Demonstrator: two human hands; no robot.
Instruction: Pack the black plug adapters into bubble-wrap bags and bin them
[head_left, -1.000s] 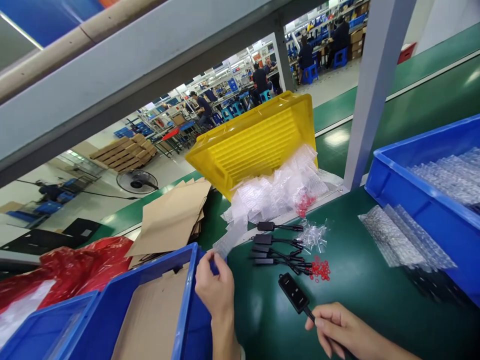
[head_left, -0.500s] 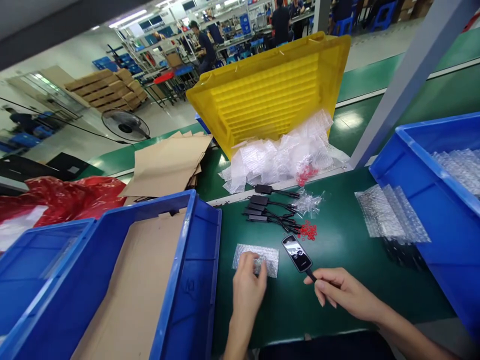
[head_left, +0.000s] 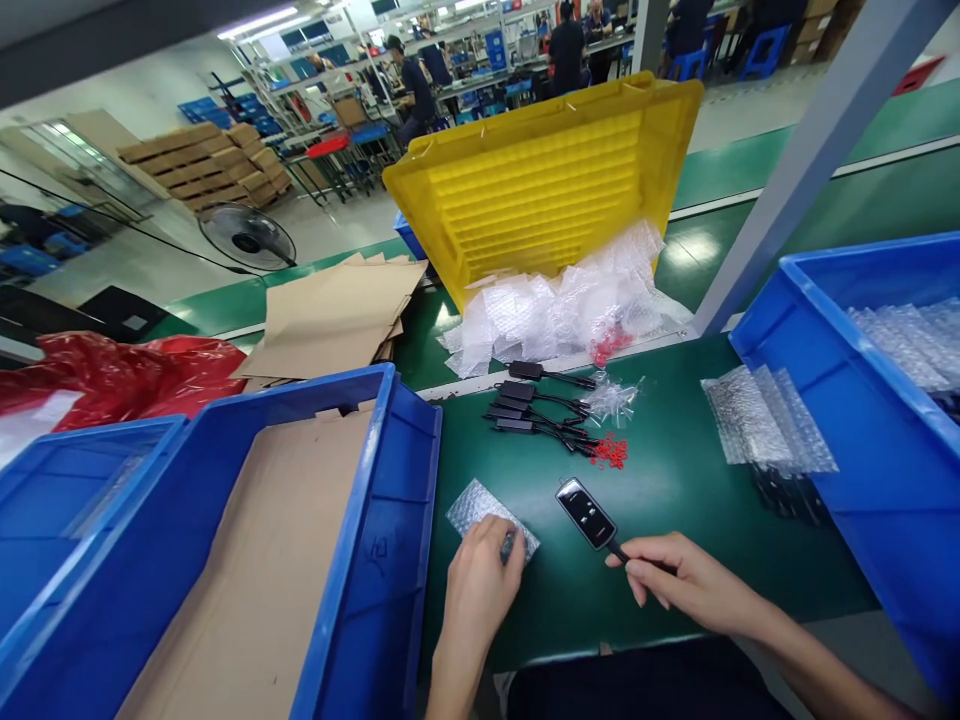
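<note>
Blue bins (head_left: 379, 470) sit at the left edge of the green mat (head_left: 675, 500), the nearer one lined with a cardboard sheet (head_left: 277, 560), seemingly to give whatever goes in a flat floor. Beside that bin the left hand (head_left: 480, 585) presses down on a small bubble-wrap bag (head_left: 480, 510), fingers curled over its near edge; it looks pinned flat to the mat so that it will not slide. Whether the fingers pinch the bag or only rest on it I cannot tell. Just right of the bag lies a black module (head_left: 586, 513), tilted, its glossy face up. The right hand (head_left: 675, 580) grips the cable at the module's near end between thumb and forefinger, which keeps the body free and pointed toward the bag. Farther back, 4 like modules (head_left: 517, 400) lie in a row with their leads running right, beside a scatter of small red rings (head_left: 611, 452) and a clear pouch (head_left: 611, 398). Behind them loose bags spill from a tipped yellow crate (head_left: 540, 190). At the right, more bubble wrap (head_left: 765, 420) rests against another blue tub (head_left: 862, 400).
</note>
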